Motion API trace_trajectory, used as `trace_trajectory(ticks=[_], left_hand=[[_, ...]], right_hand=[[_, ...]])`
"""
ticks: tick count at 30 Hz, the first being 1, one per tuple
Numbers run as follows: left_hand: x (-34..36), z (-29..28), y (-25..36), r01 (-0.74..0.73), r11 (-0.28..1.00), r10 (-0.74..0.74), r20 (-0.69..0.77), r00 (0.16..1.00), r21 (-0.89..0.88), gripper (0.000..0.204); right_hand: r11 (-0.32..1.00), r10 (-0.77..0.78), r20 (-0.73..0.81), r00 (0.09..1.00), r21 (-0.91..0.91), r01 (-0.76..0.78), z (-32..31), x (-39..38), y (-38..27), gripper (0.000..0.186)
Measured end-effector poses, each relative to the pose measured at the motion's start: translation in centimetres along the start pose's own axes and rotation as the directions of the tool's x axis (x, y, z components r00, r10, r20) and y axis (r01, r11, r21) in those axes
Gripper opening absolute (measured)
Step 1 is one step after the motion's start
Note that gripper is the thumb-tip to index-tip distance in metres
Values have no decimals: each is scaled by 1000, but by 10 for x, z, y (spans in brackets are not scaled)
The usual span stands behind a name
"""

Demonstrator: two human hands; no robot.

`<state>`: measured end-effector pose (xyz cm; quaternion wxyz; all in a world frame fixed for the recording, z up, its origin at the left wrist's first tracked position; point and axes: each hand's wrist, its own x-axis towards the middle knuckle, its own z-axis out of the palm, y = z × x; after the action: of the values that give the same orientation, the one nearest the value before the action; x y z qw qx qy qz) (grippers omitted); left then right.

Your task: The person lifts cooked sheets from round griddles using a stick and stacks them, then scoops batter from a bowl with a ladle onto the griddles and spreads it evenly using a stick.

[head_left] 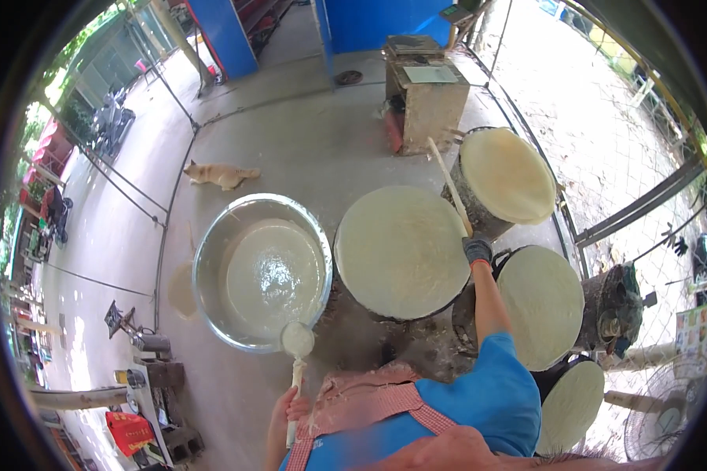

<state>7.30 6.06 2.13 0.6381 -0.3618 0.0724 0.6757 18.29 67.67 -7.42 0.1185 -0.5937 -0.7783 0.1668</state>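
Note:
My left hand point(292, 410), bare, is closed round the pale handle of a ladle point(298, 340). The round bowl of the ladle is at the near rim of a large metal basin point(204, 302) of creamy white batter point(275, 267). At the right edge of the middle round griddle, my right hand point(477, 250), in a dark glove, grips a long wooden stick point(449, 184) that points away from me. A pale, even sheet of batter point(403, 253) covers that griddle. Beyond the stick, a yellowish round flatbread point(507, 176) lies on another griddle, its edge overhanging.
More round griddles with pale sheets point(540, 308) point(572, 408) stand to my right, beside a dark drum-like object point(611, 310). A worn wooden cabinet point(428, 102) stands ahead. A cat point(221, 174) is on the floor beyond the basin. A fan point(660, 424) is at lower right.

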Motion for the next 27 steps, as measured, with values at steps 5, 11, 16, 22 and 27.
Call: trace_trajectory(ticks=[5, 11, 16, 22, 27], left_hand=[[6, 14, 0, -22, 999, 25, 69, 997, -39, 28], [-3, 6, -7, -63, 986, 65, 5, 998, -151, 25], [1, 23, -20, -150, 975, 140, -73, 987, -161, 22], [0, 16, -30, -189, 971, 187, -27, 982, -145, 25], [-3, 27, -45, -215, 962, 212, -31, 977, -167, 22]], right_hand=[[996, -35, 44, 998, 85, 32, 8, 19, 32, 40], [981, -188, 73, 979, 57, 184, -2, 4, 16, 37], [948, -317, -82, 945, 1, 318, -14, -14, 17, 32], [932, -351, -158, 923, 33, 360, -24, -39, 6, 29], [930, -367, -115, 923, -30, 366, -36, -35, -1, 30]])
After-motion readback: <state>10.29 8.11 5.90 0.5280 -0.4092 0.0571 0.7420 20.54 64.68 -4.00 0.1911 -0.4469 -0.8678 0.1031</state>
